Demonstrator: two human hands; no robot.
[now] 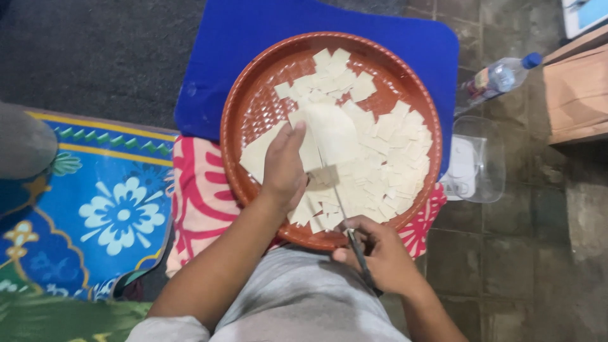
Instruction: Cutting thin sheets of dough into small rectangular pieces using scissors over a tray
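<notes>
Left hand (284, 170): I press flat, fingers unclenched, on the dough sheet (320, 136).
Right hand (378, 253): I grasp the knife (354, 244), near right.
Tray (253, 104): brown, filled with cut squares (396, 149).

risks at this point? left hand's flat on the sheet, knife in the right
1. The left hand presses the pale sheet right beside the knife line; a slip could likely nick the fingers.
2. The round tray sits on soft cloth over the lap, so it may tilt and spill the cut squares.
</notes>
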